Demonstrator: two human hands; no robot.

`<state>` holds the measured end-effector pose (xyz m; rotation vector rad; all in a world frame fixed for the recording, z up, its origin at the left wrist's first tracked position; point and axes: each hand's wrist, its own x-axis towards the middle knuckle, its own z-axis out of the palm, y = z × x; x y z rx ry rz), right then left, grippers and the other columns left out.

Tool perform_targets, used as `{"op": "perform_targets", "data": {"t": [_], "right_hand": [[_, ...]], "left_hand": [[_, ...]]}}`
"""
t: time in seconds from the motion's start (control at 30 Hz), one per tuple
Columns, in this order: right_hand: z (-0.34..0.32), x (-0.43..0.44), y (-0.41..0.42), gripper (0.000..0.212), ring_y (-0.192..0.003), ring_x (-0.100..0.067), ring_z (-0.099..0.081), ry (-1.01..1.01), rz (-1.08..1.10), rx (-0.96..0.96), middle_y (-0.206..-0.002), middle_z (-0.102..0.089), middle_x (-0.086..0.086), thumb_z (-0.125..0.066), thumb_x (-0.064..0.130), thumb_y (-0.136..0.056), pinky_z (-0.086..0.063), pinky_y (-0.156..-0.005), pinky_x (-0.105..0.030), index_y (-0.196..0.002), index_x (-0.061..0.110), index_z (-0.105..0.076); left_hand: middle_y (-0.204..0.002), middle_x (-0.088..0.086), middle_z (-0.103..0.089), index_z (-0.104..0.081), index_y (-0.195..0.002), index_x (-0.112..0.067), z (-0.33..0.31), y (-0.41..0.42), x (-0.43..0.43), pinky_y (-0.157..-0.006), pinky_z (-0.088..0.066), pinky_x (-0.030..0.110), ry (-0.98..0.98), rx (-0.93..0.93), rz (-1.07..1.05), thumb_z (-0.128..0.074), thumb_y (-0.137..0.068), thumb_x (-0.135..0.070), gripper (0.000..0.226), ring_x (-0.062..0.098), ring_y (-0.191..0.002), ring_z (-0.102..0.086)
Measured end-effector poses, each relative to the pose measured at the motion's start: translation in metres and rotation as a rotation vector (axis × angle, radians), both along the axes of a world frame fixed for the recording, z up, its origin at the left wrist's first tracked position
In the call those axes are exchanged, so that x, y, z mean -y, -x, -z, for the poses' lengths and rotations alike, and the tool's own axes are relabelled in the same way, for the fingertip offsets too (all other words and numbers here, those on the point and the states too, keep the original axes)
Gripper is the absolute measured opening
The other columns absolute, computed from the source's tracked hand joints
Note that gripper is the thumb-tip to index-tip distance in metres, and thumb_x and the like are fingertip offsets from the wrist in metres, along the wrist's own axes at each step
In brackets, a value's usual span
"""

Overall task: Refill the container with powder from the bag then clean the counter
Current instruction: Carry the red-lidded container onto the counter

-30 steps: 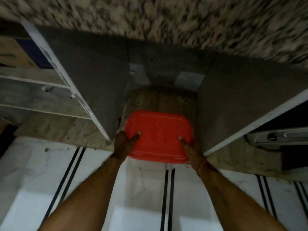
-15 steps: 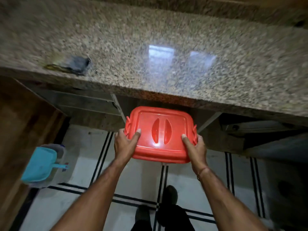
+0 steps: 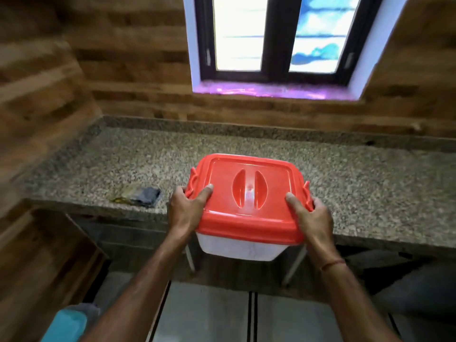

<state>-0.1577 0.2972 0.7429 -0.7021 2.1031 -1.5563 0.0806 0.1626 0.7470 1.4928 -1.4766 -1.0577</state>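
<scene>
Bright window [image 3: 278, 35] backlights a dim, motion-blurred room with warped edges.

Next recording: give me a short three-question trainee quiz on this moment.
1. True or false: the red lid is off the container.
2. What lies on the counter to the left of the container? A) a powder bag B) a crumpled cloth C) a spoon
3. Which hands hold the container, and where?
Key: 1. False, it is on. 2. B. 3. Both: the left hand and the right hand grip its opposite sides.
</scene>
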Motion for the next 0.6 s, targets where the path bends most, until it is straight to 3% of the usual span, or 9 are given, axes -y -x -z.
{"op": "perform_targets", "data": {"t": [0.1,0.2,0.3,0.43,0.6], "right_hand": [[-0.023,0.027,0.030,0.052,-0.085,-0.021,-0.069,0.038,0.017,-0.020,-0.104,-0.071,-0.005,-0.076,0.050,-0.084,-0.050,-0.060,-0.025,-0.120,0.015,-0.064],[-0.031,0.058,0.069,0.058,-0.088,-0.024,-0.072,0.050,0.054,-0.032,-0.106,-0.074,-0.007,-0.077,0.055,-0.080,-0.060,-0.071,-0.035,-0.121,0.015,-0.066],[-0.027,0.090,0.120,0.058,-0.088,-0.026,-0.073,0.048,0.044,0.002,-0.108,-0.073,-0.009,-0.076,0.055,-0.082,-0.063,-0.076,-0.041,-0.123,0.016,-0.064],[-0.016,0.125,0.179,0.046,-0.084,-0.021,-0.072,0.020,0.039,0.009,-0.104,-0.072,-0.006,-0.076,0.053,-0.083,-0.061,-0.068,-0.033,-0.114,0.023,-0.061],[0.004,0.157,0.231,0.047,-0.085,-0.024,-0.073,-0.092,0.036,-0.014,-0.101,-0.072,-0.005,-0.075,0.057,-0.080,-0.064,-0.075,-0.046,-0.109,0.022,-0.062]], "left_hand": [[-0.103,0.003,-0.070,-0.062,-0.115,-0.015,-0.024,0.036,0.029,-0.069,-0.053,0.031,0.051,0.002,0.009,-0.073,-0.079,-0.063,0.061,0.018,-0.083,-0.067],[-0.104,0.006,-0.071,-0.064,-0.114,-0.013,-0.033,0.079,0.059,-0.081,-0.059,0.040,0.054,0.016,0.000,-0.072,-0.075,-0.066,0.066,0.025,-0.089,-0.069],[-0.107,0.010,-0.072,-0.064,-0.115,-0.010,-0.030,0.130,0.091,-0.083,-0.058,0.041,0.062,0.064,-0.007,-0.072,-0.075,-0.066,0.069,0.029,-0.093,-0.069],[-0.111,0.010,-0.072,-0.064,-0.119,-0.010,-0.017,0.187,0.128,-0.086,-0.058,0.042,0.023,0.082,0.008,-0.073,-0.074,-0.067,0.073,0.030,-0.097,-0.069],[-0.112,0.011,-0.071,-0.062,-0.120,-0.013,0.008,0.239,0.151,-0.085,-0.059,0.046,-0.040,0.108,0.034,-0.064,-0.072,-0.075,0.079,0.031,-0.097,-0.069]]}}
